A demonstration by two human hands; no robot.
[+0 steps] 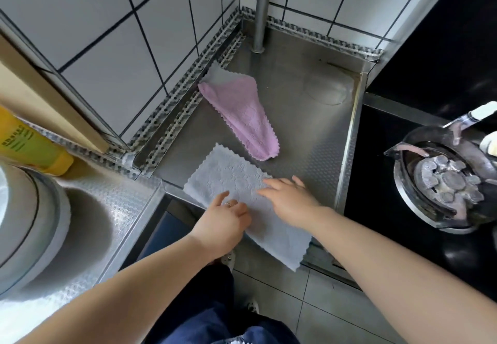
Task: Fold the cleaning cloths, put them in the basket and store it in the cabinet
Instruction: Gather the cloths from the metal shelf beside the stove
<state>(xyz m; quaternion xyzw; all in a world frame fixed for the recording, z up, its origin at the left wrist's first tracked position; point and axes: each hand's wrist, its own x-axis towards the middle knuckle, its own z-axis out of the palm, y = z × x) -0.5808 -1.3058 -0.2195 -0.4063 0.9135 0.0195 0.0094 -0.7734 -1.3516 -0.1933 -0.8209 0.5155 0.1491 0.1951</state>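
A pale grey cleaning cloth [228,174] lies flat as a long strip on the steel counter [309,128], its near end hanging over the front edge. My left hand [224,221] rests on its near-left part with fingers curled, and I cannot tell whether it pinches the cloth. My right hand [291,199] lies palm down on the middle of the cloth, fingers spread. A pink cloth [243,113] lies crumpled farther back, touching the tiled wall strip. No basket shows.
A gas burner with a metal ring [446,182] sits on the black hob at the right. A steel pole [262,10] stands in the back corner. At the left are a yellow bottle [29,144] and a large grey round vessel [29,222].
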